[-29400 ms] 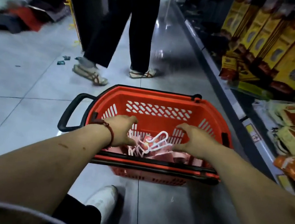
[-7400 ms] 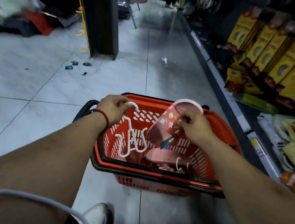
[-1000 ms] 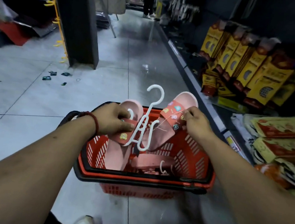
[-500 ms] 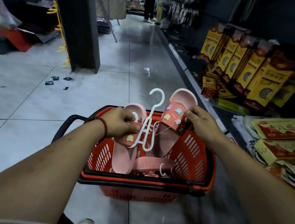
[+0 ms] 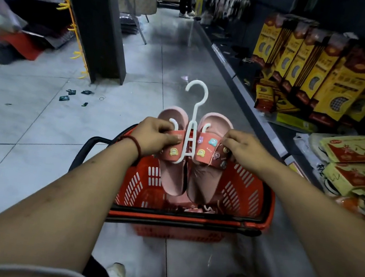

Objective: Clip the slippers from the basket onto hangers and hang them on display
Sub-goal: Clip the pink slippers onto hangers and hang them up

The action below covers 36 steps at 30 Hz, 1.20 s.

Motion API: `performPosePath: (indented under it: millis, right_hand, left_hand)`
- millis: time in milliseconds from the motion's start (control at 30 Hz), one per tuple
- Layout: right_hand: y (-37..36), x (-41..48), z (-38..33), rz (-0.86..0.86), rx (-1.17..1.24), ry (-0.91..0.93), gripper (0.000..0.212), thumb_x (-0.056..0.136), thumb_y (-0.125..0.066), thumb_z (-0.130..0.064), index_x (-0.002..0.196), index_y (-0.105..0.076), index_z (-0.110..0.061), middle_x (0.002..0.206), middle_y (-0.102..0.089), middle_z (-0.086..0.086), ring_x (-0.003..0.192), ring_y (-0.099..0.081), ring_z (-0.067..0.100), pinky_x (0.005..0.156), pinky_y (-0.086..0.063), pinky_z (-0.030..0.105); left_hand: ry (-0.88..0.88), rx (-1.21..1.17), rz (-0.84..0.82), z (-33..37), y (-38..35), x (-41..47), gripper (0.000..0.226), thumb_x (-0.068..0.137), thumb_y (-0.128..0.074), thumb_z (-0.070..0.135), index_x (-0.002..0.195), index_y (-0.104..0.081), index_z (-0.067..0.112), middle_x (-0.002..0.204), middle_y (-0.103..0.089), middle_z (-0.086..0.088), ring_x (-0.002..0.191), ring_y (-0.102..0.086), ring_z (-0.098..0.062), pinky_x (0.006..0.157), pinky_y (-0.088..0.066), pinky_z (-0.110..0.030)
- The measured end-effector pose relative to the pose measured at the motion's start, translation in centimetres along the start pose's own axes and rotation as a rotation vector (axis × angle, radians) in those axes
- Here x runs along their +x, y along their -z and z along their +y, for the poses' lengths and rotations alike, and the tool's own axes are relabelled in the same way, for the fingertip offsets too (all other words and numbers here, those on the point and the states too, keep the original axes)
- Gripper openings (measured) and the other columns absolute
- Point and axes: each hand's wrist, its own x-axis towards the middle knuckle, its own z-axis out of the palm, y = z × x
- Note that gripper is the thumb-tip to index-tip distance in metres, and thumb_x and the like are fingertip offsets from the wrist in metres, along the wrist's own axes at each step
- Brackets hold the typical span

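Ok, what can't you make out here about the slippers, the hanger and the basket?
Head view only.
- How the hanger catches the left slipper: covered by the left hand pinching its strap.
- Outer strap edge of the right slipper: under the right hand.
- What remains in the basket: the held slippers block it, and it is dark.
- Print on the yellow boxes: too small.

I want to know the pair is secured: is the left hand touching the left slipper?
Touching. The head view shows the left hand pinching the left slipper by its strap, beside the white hanger; the right hand grips the right slipper.
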Motion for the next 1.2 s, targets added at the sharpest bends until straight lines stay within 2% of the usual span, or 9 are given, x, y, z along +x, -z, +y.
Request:
performPosePath:
  millis: [200,300,367,500,667,767,933,1100,1200]
  right_hand:
    - [-0.6,0.0,-0.6,-0.003,-0.113,0.021,0.018,0.099,-0.055,-0.028,0.085,-0.062,-0.02,0.071,-0.059,-0.006,0.067,-0.055,0.009,0.062,-0.038,0.026]
    - [-1.5,0.2,-1.0,-0.042,-0.103,0.038,0.011,0.097,-0.061,-0.032,0.097,-0.065,-0.023,0.086,-0.067,-0.004,0.074,-0.062,0.01,0.061,-0.044,0.024]
    - [-2.2,0.2,-1.8,-0.078,-0.068,0.05,0.014,0.096,-0.064,-0.028,0.109,-0.064,-0.021,0.093,-0.068,-0.002,0.06,-0.061,0.005,0.054,-0.046,0.017]
    - [-3.5,-0.2,-3.2,-0.141,0.125,-0.044,0.033,0.092,-0.071,-0.02,0.122,-0.059,-0.014,0.105,-0.071,0.008,0.037,-0.053,0.012,0.044,-0.047,0.024]
    - [-4.9,-0.4,-3.8,-0.139,0.305,-0.145,0.014,0.087,-0.074,-0.005,0.1,-0.066,-0.006,0.062,-0.064,0.009,0.042,-0.054,0.017,0.046,-0.042,0.028]
    - [-5.7,-0.8,-4.8,-0.069,0.283,-0.112,0.01,0.086,-0.075,-0.003,0.09,-0.067,-0.007,0.064,-0.062,0.009,0.039,-0.056,0.013,0.044,-0.044,0.026]
    - [-6.4,-3.1,-7.7,0.055,0.43,-0.107,0.017,0.088,-0.069,0.006,0.1,-0.065,-0.005,0.077,-0.061,0.018,0.042,-0.056,0.017,0.039,-0.049,0.024]
    - [-5.9,-5.3,-9.7,0.067,0.403,-0.044,0.029,0.091,-0.069,0.0,0.119,-0.064,0.0,0.081,-0.069,0.019,0.056,-0.065,0.03,0.055,-0.06,0.036]
    - [-4.3,-7.0,-10.5,0.043,0.358,0.014,0.028,0.093,-0.066,-0.001,0.121,-0.062,0.0,0.086,-0.071,0.022,0.061,-0.069,0.03,0.053,-0.058,0.028]
  left_hand:
    - [0.037,-0.094,0.031,-0.4,0.4,-0.3,0.023,0.084,-0.076,0.016,0.068,-0.063,0.008,0.062,-0.054,-0.003,0.062,-0.051,-0.015,0.064,-0.045,-0.029]
    - [0.037,-0.1,0.02,-0.5,0.9,-0.6,0.019,0.083,-0.077,0.016,0.075,-0.066,0.002,0.068,-0.06,-0.005,0.064,-0.057,-0.014,0.066,-0.05,-0.03]
    - [0.025,-0.077,-0.005,-0.6,1.2,-0.9,0.02,0.082,-0.079,0.017,0.082,-0.069,-0.001,0.073,-0.064,-0.007,0.066,-0.06,-0.013,0.069,-0.053,-0.031]
    - [0.015,-0.05,-0.034,-0.5,1.7,-1.9,0.019,0.082,-0.078,0.016,0.085,-0.072,-0.001,0.077,-0.068,-0.011,0.069,-0.062,-0.013,0.073,-0.054,-0.032]
    - [0.025,-0.05,-0.054,-0.1,2.6,-3.4,0.01,0.082,-0.078,0.015,0.086,-0.076,0.006,0.083,-0.075,-0.011,0.072,-0.068,-0.012,0.076,-0.059,-0.032]
    - [0.018,0.121,-0.031,0.1,3.5,-3.8,0.015,0.083,-0.078,0.028,0.079,-0.076,0.014,0.077,-0.073,-0.007,0.07,-0.066,-0.011,0.074,-0.058,-0.035]
    - [0.045,0.521,0.085,0.9,4.9,-4.7,0.028,0.079,-0.069,0.055,0.067,-0.067,0.03,0.071,-0.065,0.002,0.077,-0.064,-0.023,0.071,-0.054,-0.034]
    - [0.033,0.5,0.205,2.0,5.5,-6.3,0.022,0.078,-0.07,0.052,0.061,-0.063,0.04,0.082,-0.068,0.002,0.083,-0.064,-0.022,0.075,-0.052,-0.033]
    - [-0.011,0.495,0.233,2.9,5.4,-7.4,0.022,0.079,-0.069,0.052,0.062,-0.061,0.041,0.082,-0.067,0.003,0.083,-0.065,-0.022,0.07,-0.048,-0.031]
